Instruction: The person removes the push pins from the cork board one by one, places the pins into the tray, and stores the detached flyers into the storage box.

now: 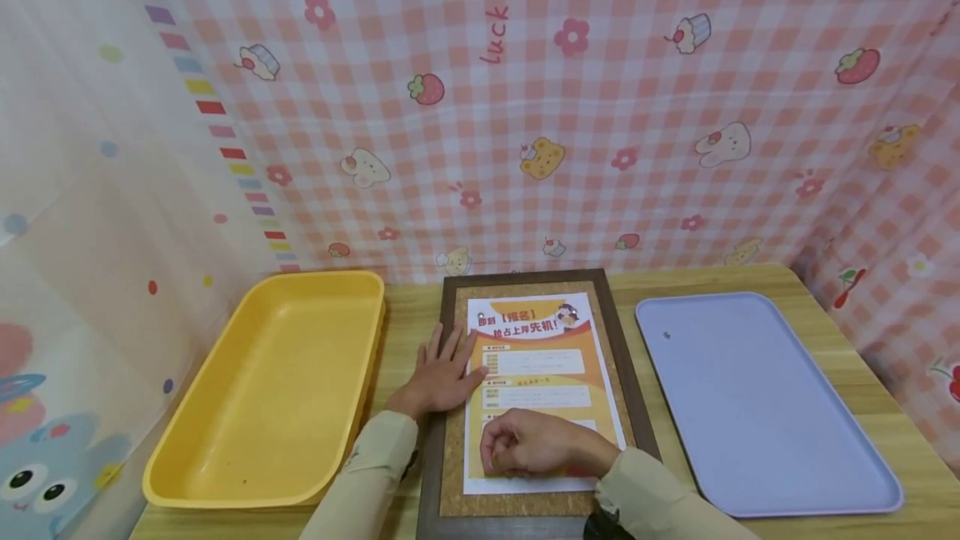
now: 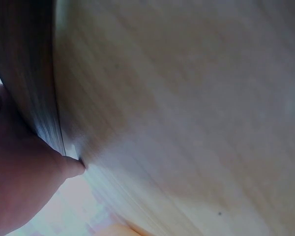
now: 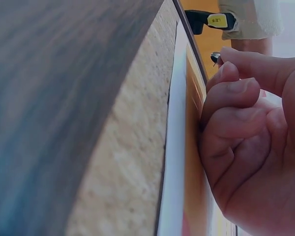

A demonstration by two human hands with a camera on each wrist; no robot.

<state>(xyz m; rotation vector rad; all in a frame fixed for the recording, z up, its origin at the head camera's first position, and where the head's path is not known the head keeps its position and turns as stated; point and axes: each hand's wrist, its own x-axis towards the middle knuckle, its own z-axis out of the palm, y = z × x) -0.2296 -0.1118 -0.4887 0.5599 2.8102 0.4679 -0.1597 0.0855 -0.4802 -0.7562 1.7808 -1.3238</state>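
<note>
An orange-and-white printed poster [image 1: 534, 407] lies on a cork board [image 1: 453, 490] with a dark wooden frame [image 1: 633, 407]. Small metal thumbtacks show at its two upper corners. Spread across the board's left side, my left hand [image 1: 438, 377] rests with straight fingers on the frame and the poster's edge. My right hand [image 1: 528, 444] is over the poster's lower part, fingers curled. In the right wrist view its thumb and index finger pinch a silver thumbtack [image 3: 215, 57], its point exposed. The left wrist view shows only part of the left hand [image 2: 24, 172] beside the frame.
A deep yellow tray [image 1: 161, 477] stands left of the board. To the right lies a shallow lavender tray [image 1: 780, 415], with one small metal thumbtack [image 1: 667, 335] near its upper left corner. A pink checked cloth [image 1: 480, 123] hangs behind the wooden table [image 1: 408, 315].
</note>
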